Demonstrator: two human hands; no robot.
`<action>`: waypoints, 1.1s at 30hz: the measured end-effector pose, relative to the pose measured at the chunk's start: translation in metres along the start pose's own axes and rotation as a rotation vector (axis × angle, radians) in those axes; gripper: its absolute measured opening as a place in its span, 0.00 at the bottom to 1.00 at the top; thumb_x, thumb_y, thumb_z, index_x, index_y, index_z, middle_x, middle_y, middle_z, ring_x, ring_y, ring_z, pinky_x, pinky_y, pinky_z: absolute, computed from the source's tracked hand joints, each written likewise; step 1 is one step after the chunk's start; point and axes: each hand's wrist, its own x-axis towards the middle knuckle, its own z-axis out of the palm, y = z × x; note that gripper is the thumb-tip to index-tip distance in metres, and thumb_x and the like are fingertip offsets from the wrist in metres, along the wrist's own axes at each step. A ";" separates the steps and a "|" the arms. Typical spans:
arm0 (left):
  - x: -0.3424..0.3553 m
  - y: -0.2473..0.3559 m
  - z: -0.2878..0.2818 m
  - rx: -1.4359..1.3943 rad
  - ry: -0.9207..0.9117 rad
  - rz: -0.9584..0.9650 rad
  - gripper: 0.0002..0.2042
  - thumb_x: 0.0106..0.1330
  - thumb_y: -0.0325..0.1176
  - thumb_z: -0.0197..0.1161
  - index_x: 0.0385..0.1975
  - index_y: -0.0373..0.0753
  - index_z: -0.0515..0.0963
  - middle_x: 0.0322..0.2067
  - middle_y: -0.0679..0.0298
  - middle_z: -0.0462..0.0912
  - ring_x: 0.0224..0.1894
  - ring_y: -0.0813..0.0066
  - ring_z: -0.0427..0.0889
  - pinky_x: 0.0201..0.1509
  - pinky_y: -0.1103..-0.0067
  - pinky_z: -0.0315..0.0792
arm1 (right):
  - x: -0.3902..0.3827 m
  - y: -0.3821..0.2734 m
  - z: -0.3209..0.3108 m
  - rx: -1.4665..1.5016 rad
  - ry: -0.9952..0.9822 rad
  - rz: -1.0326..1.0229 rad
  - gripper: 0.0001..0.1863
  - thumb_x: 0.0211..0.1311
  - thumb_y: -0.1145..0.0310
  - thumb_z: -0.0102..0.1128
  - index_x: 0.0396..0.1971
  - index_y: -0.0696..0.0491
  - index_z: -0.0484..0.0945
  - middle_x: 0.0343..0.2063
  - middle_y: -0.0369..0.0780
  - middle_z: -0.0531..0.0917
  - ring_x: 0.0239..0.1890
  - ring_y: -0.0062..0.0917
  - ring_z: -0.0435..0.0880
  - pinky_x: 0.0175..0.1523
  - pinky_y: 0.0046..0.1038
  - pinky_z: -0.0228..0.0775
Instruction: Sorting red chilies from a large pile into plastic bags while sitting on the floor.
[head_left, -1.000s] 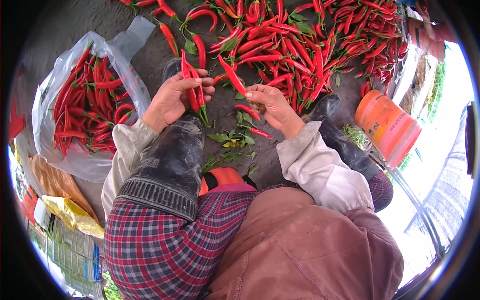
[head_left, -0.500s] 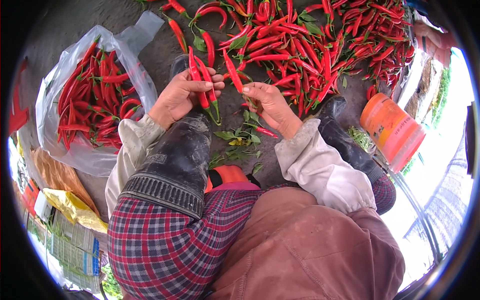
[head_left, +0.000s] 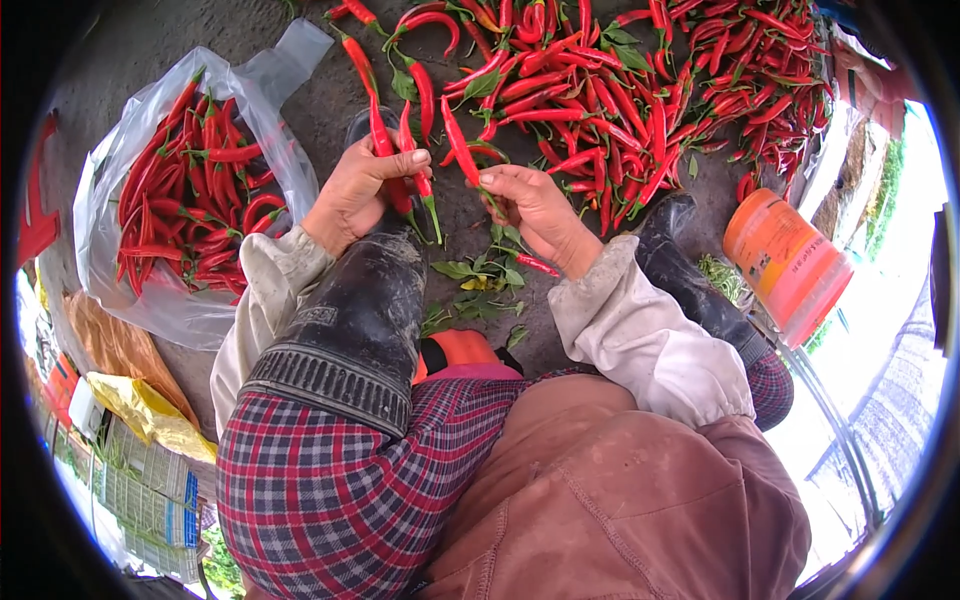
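Two long red chili peppers (head_left: 381,132) are held in my left hand (head_left: 362,185), its thumb pressed over them, their green stems pointing down toward me. My right hand (head_left: 533,205) pinches a single red chili pepper (head_left: 457,140) near its stem end, the tip pointing up and away. The two hands are a short way apart above the gap between my boots. Left of my left hand stands an opened clear plastic bag (head_left: 95,215) filled with red chilies (head_left: 205,185). Beyond my right hand spreads a big heap of red chilies (head_left: 600,110) on the dark ground.
Green leaves (head_left: 480,272) and a loose chili (head_left: 537,265) lie between my black rubber boots (head_left: 345,310). An orange bucket (head_left: 785,262) tilts beside the right boot. At the left are a yellow sack (head_left: 140,410) and brown sheeting (head_left: 125,345). Another person's hand shows at upper right.
In my left hand the two chilies have spread further apart, and its fingers have curled in behind them. The right hand's chili has shifted slightly left.
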 end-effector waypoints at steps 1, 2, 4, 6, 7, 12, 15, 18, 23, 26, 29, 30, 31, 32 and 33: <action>0.000 0.000 0.000 0.014 0.001 -0.003 0.13 0.56 0.23 0.71 0.34 0.38 0.71 0.29 0.62 0.81 0.31 0.71 0.83 0.38 0.75 0.76 | 0.000 0.001 0.001 0.000 -0.001 0.001 0.11 0.63 0.65 0.63 0.39 0.57 0.81 0.24 0.30 0.78 0.25 0.13 0.73 0.32 0.18 0.65; 0.000 -0.001 -0.001 0.014 0.002 -0.003 0.13 0.56 0.23 0.71 0.34 0.38 0.71 0.29 0.62 0.81 0.31 0.71 0.83 0.38 0.75 0.76 | 0.000 0.002 0.003 -0.001 -0.004 0.001 0.11 0.64 0.64 0.62 0.39 0.57 0.82 0.24 0.31 0.78 0.25 0.13 0.73 0.32 0.19 0.65; -0.001 -0.001 -0.001 0.033 -0.007 0.003 0.13 0.56 0.23 0.71 0.35 0.38 0.72 0.29 0.62 0.81 0.31 0.71 0.82 0.39 0.76 0.75 | -0.001 0.003 0.005 -0.003 -0.007 0.000 0.12 0.64 0.64 0.61 0.39 0.58 0.82 0.24 0.31 0.78 0.26 0.13 0.74 0.32 0.19 0.66; -0.002 0.000 0.002 0.033 -0.010 -0.008 0.13 0.56 0.23 0.72 0.35 0.38 0.72 0.30 0.62 0.81 0.32 0.72 0.82 0.39 0.76 0.75 | -0.003 0.003 0.006 0.002 -0.047 0.029 0.12 0.64 0.65 0.61 0.41 0.58 0.82 0.24 0.31 0.78 0.26 0.14 0.75 0.32 0.19 0.66; -0.003 0.001 0.004 0.033 -0.013 -0.018 0.13 0.56 0.24 0.72 0.35 0.38 0.72 0.30 0.62 0.81 0.33 0.72 0.82 0.40 0.76 0.75 | -0.003 0.004 0.005 0.002 -0.045 0.028 0.12 0.64 0.65 0.61 0.41 0.58 0.82 0.24 0.31 0.78 0.26 0.14 0.75 0.32 0.19 0.66; 0.000 -0.003 -0.004 0.020 -0.004 -0.025 0.12 0.58 0.26 0.70 0.38 0.36 0.75 0.31 0.62 0.82 0.34 0.71 0.82 0.42 0.75 0.76 | -0.003 0.013 0.002 -0.320 0.090 -0.045 0.13 0.66 0.61 0.59 0.40 0.54 0.83 0.24 0.33 0.81 0.25 0.18 0.78 0.31 0.23 0.68; 0.001 -0.002 -0.003 -0.012 0.001 -0.039 0.11 0.62 0.27 0.68 0.41 0.36 0.75 0.34 0.61 0.82 0.37 0.70 0.82 0.44 0.73 0.77 | 0.002 0.030 -0.038 -1.001 0.351 -0.521 0.13 0.63 0.60 0.59 0.36 0.54 0.82 0.27 0.40 0.83 0.28 0.29 0.83 0.34 0.31 0.73; 0.000 -0.004 -0.007 -0.063 -0.007 -0.053 0.09 0.66 0.28 0.64 0.44 0.37 0.75 0.36 0.62 0.81 0.39 0.69 0.82 0.46 0.71 0.79 | 0.000 0.010 -0.061 -1.356 0.641 -0.683 0.12 0.60 0.60 0.59 0.34 0.52 0.82 0.30 0.45 0.83 0.32 0.38 0.84 0.37 0.38 0.75; 0.004 -0.005 -0.004 -0.082 -0.017 -0.068 0.11 0.67 0.29 0.62 0.47 0.36 0.75 0.37 0.62 0.80 0.38 0.69 0.82 0.45 0.71 0.79 | 0.024 -0.011 -0.078 -1.829 0.638 -0.374 0.11 0.58 0.60 0.60 0.31 0.53 0.82 0.28 0.43 0.84 0.31 0.39 0.84 0.35 0.40 0.75; 0.004 -0.004 -0.004 -0.094 -0.009 -0.072 0.11 0.68 0.29 0.61 0.48 0.36 0.75 0.37 0.61 0.80 0.38 0.69 0.82 0.45 0.71 0.80 | 0.032 -0.018 -0.068 -1.804 0.572 -0.327 0.13 0.58 0.57 0.61 0.29 0.53 0.82 0.26 0.42 0.83 0.28 0.37 0.83 0.33 0.37 0.73; 0.002 -0.002 -0.002 -0.088 0.002 -0.078 0.11 0.68 0.28 0.60 0.48 0.35 0.75 0.37 0.60 0.80 0.38 0.69 0.82 0.44 0.71 0.80 | 0.026 -0.027 -0.057 -1.214 0.374 -0.209 0.15 0.60 0.56 0.61 0.31 0.54 0.84 0.24 0.38 0.83 0.24 0.28 0.80 0.30 0.31 0.71; 0.001 -0.001 -0.001 -0.092 0.005 -0.080 0.11 0.68 0.28 0.60 0.48 0.35 0.75 0.37 0.60 0.80 0.38 0.69 0.82 0.44 0.71 0.80 | 0.021 -0.030 -0.054 -0.704 0.231 -0.079 0.14 0.61 0.58 0.61 0.32 0.55 0.85 0.25 0.36 0.83 0.23 0.21 0.79 0.28 0.27 0.69; 0.000 0.000 0.000 -0.093 0.017 -0.086 0.11 0.68 0.28 0.60 0.48 0.34 0.75 0.38 0.60 0.80 0.39 0.69 0.82 0.44 0.71 0.80 | 0.011 -0.036 -0.042 -0.387 0.168 0.002 0.15 0.65 0.60 0.58 0.39 0.55 0.85 0.26 0.31 0.81 0.25 0.14 0.74 0.28 0.20 0.65; -0.001 0.000 -0.001 -0.093 0.028 -0.091 0.11 0.68 0.28 0.60 0.48 0.34 0.74 0.38 0.59 0.80 0.39 0.69 0.82 0.44 0.71 0.80 | 0.007 -0.034 -0.041 -0.388 0.166 0.005 0.15 0.65 0.60 0.58 0.39 0.55 0.85 0.26 0.31 0.81 0.25 0.14 0.74 0.28 0.20 0.65; -0.002 -0.001 -0.003 -0.096 0.033 -0.092 0.11 0.68 0.28 0.60 0.48 0.34 0.74 0.38 0.59 0.80 0.39 0.69 0.82 0.44 0.71 0.80 | 0.004 -0.033 -0.040 -0.121 0.036 0.053 0.15 0.66 0.61 0.57 0.41 0.57 0.83 0.27 0.30 0.80 0.26 0.14 0.73 0.30 0.20 0.64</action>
